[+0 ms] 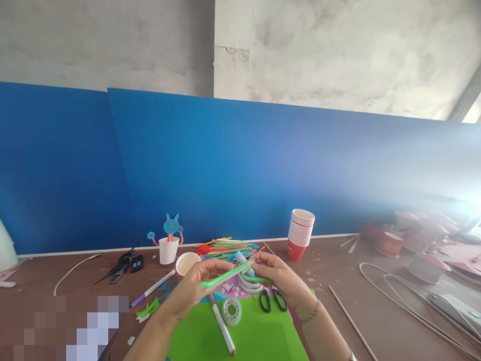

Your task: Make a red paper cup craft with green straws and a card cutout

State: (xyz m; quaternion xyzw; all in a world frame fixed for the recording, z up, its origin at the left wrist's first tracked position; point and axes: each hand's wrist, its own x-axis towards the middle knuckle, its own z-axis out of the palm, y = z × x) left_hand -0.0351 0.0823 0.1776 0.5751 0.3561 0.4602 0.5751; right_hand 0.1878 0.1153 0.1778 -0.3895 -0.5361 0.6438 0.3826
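My left hand [190,287] pinches one end of a bright green straw [224,276], which slants up to the right in front of me. The fingertips of my right hand [276,276] are closed on its other end. A darker green bent length [257,279] also shows by the right fingers; I cannot tell whether it is part of the same straw. Below the hands, a roll of clear tape [232,311] and a capped marker [224,325] lie on green paper [240,338]. Black-handled scissors [272,301] rest beside the tape, their blades partly hidden.
Behind the hands lies a pile of coloured straws [225,246]. A white cup with a blue paper cat [169,249], an open paper cup [187,261] and a cup stack [300,233] stand near the blue partition [240,165]. A thin stick [351,321] and cables [409,306] lie right.
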